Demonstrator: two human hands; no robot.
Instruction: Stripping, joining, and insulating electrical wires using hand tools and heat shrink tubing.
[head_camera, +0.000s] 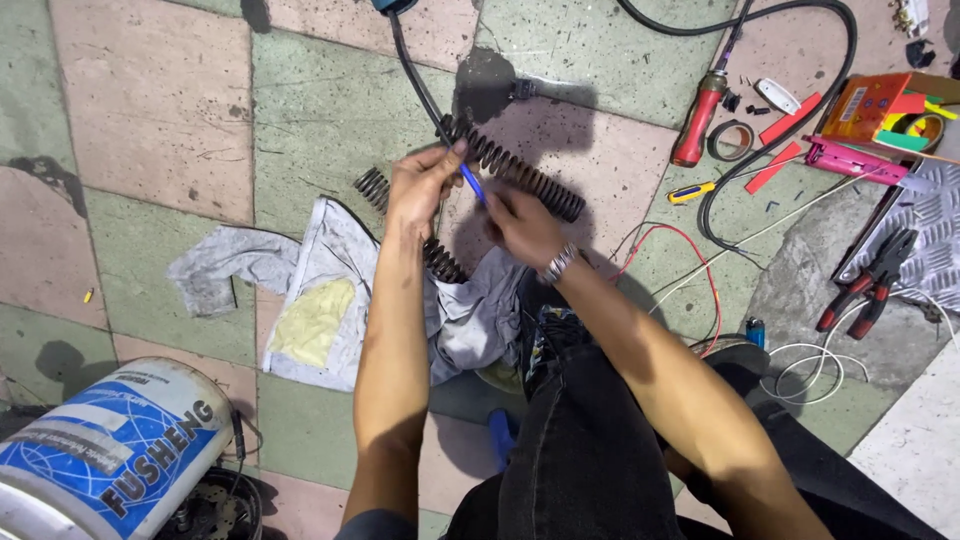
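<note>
Left hand (422, 185) pinches upper end of long black coil spring (520, 172), held above tiled floor (150, 110); right hand (520, 225) closed on thin blue tool (472, 184) against coils; spring looks heavy, stiff, likely greasy; best gripped near ends; second spring (372, 186) on grey rag (330, 290).

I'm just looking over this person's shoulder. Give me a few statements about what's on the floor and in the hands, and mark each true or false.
1. Both hands are at a long black coil spring. True: the left hand and right hand meet at it.
2. A thin blue piece shows between the hands. True.
3. The red-handled screwdriver lies on the grey cloth. False: it lies on the bare floor tiles, far to the right of the cloth.
4. The red-handled pliers are in the right hand. False: they lie on the floor at the right.
5. A blue and white drum stands at the lower left. True.
</note>
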